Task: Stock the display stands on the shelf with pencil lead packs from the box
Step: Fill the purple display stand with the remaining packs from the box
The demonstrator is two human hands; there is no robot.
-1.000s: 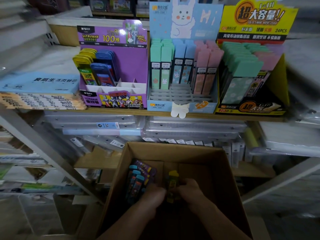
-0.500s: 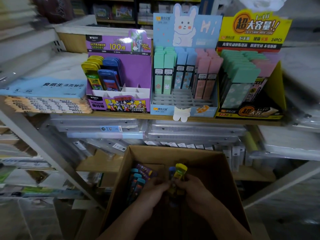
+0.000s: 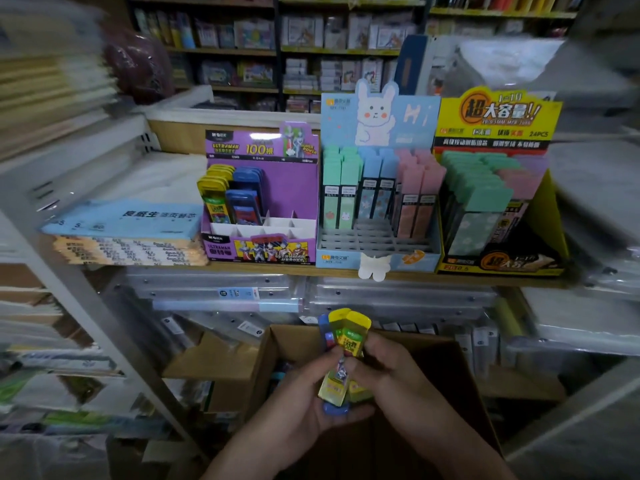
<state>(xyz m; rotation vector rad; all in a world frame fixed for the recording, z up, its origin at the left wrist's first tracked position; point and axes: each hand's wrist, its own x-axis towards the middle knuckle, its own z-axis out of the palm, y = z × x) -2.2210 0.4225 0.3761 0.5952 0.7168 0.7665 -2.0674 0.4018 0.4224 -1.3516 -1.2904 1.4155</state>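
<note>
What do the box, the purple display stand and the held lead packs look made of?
Box: plain brown cardboard, matte, raw unprinted walls. Purple display stand: printed paperboard, slightly glossy, with white die-cut dividers. Lead packs: probably glossy plastic cases with printed labels; blur leaves that open.

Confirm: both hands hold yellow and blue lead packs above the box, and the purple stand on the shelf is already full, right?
No, the purple stand is not full: the head view shows only its left rear filled, its other slots empty. The left hand and right hand do hold yellow and blue lead packs above the box.
</note>
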